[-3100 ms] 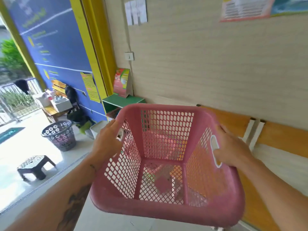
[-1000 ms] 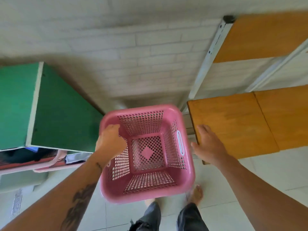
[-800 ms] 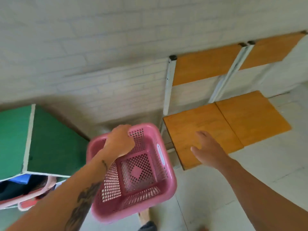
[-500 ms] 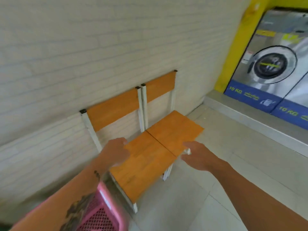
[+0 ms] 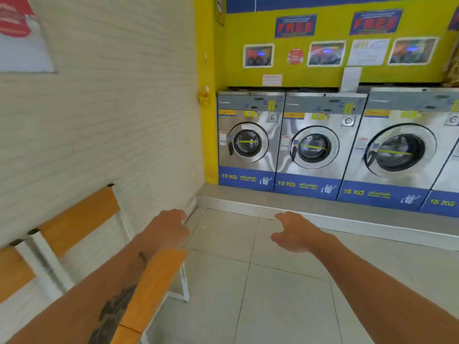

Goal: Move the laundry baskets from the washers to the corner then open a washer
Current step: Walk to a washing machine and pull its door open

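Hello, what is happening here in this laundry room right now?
A person faces a row of front-loading washers with both arms held out. The left hand and the right hand are both empty, with nothing in them and no basket in view. All the washer doors that show are shut, so none is opened yet. A wooden bench stands along the wall on the person's left. The tiled floor between the person and the machines is bare.
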